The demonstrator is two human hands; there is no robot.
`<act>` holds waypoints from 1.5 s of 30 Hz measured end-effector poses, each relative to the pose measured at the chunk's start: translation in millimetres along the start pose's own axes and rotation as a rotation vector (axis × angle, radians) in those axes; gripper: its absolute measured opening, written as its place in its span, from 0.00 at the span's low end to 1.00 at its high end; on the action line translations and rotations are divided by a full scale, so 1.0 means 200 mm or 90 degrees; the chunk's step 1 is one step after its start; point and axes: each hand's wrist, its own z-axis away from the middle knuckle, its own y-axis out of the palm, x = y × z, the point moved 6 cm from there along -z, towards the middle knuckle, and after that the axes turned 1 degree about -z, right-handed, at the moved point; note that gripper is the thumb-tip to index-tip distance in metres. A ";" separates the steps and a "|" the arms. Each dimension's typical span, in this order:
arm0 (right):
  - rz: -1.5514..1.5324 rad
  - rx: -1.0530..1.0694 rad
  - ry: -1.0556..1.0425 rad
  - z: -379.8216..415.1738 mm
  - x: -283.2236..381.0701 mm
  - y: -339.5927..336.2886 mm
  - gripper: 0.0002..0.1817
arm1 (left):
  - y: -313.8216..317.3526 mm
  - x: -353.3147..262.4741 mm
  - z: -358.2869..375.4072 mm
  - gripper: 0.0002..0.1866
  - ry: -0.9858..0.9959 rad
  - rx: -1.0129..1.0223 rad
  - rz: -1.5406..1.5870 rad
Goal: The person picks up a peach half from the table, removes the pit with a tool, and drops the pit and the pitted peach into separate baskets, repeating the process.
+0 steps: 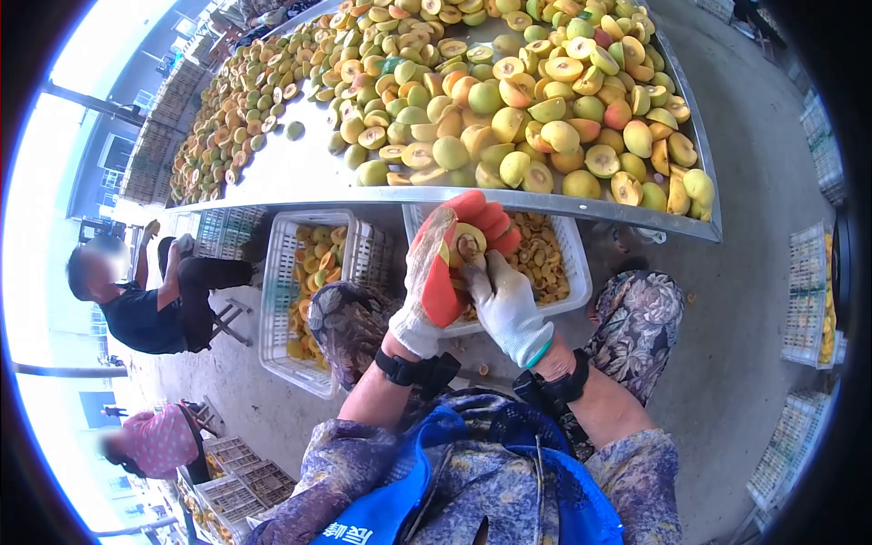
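My left hand (445, 263), in a white glove with a red-orange coated palm, is wrapped round a yellow halved fruit (470, 238) that looks like a peach. The cut face is turned up, with a brown pit or pit hollow in its middle. From below, my right hand (510, 313), in a white glove with greyish fingertips, closes against the lower edge of this peach half. Whether a small tool sits in its fingers is hidden. Both hands are above a white crate (574, 272) of cut yellow pieces, in front of the metal table's rim (381, 194).
Many halved peaches (563, 136) are heaped on the metal table. Left of my knees stands another white crate (272, 318) with fruit halves. Two people, one in a dark top (145, 313) and one in pink (163, 442), sit at left. Crates (804, 300) line the right side.
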 end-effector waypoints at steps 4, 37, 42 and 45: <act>0.038 0.049 0.020 -0.01 -0.02 0.00 0.14 | -0.03 0.02 0.01 0.25 0.018 -0.015 -0.026; -0.196 -0.074 0.167 -0.03 -0.23 0.03 0.23 | -0.11 -0.03 -0.01 0.31 -0.087 0.035 -0.381; -0.293 -0.058 0.189 -0.01 -0.18 -0.05 0.23 | -0.13 -0.06 -0.04 0.25 -0.122 -0.113 -0.279; -0.252 -0.035 0.079 0.01 -0.11 -0.01 0.21 | -0.15 -0.05 -0.05 0.22 -0.040 -0.044 -0.152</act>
